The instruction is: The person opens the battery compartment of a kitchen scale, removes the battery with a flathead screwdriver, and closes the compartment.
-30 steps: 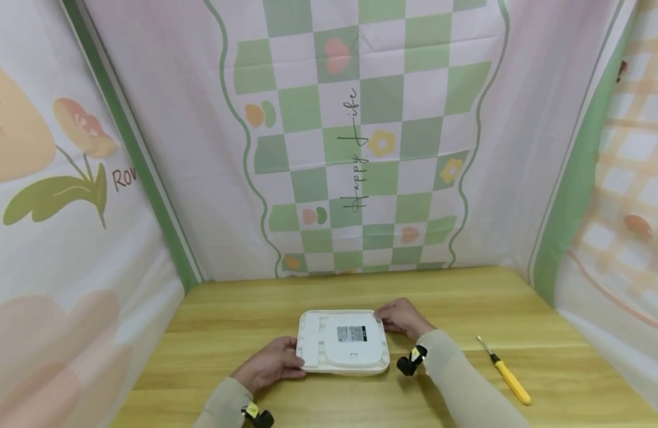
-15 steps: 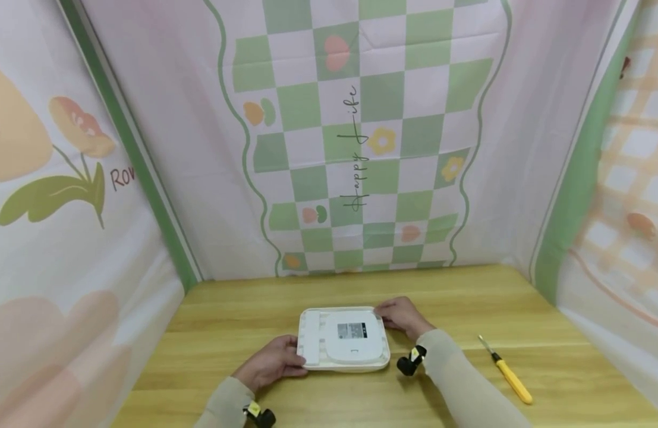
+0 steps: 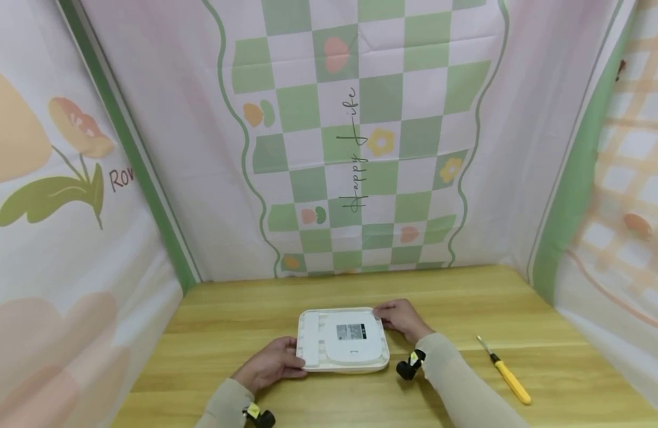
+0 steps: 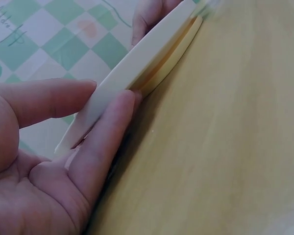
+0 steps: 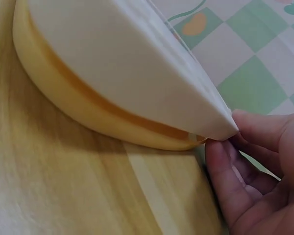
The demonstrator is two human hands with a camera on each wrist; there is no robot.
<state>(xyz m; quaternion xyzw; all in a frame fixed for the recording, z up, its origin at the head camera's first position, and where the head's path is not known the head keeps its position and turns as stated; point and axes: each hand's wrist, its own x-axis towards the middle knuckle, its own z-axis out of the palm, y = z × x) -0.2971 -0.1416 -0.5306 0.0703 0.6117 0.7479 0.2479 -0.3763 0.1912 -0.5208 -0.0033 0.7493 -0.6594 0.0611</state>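
A flat white device (image 3: 355, 351) with rounded corners, like an upturned kitchen scale, shows a ribbed underside and a grey-and-black label (image 3: 351, 331). Below it, a pale yellow rounded part (image 5: 63, 98) sits against the wooden table, with a narrow gap between the two. My left hand (image 3: 272, 362) pinches the near left corner, thumb on top and fingers underneath, as the left wrist view shows. At the far right corner, my right hand (image 3: 403, 318) holds the edge between thumb and fingertips.
To the right lies a screwdriver (image 3: 504, 371) with a yellow handle, its tip pointing away. A wooden table (image 3: 227, 318) carries everything. Printed cloth with a green checked pattern (image 3: 355, 178) hangs behind, and more cloth hangs at both sides.
Both hands keep their hold on the white device, which stays almost in place. Its near edge shifts only very slightly. The screwdriver lies where it was.
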